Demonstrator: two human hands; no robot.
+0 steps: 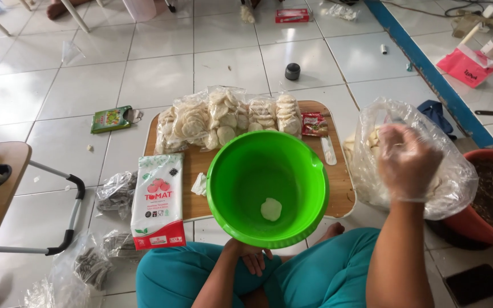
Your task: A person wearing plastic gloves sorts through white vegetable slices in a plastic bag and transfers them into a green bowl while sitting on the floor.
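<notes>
I see my right hand (407,162), gloved in thin plastic, curled inside the clear plastic bag (457,177) right of the round green plastic bowl (267,185); what it pinches, I cannot tell. My left hand (252,256) rests loosely at the bowl's near rim, holding nothing.

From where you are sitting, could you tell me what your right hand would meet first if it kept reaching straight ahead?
Probably the pale crackers inside the clear plastic bag; the right hand is already at its mouth, though depth is unclear.

Bright green bowl (267,188), seemingly pale crackers (226,117)

Crumpled clear plastic bag (457,182) of crackers
</notes>
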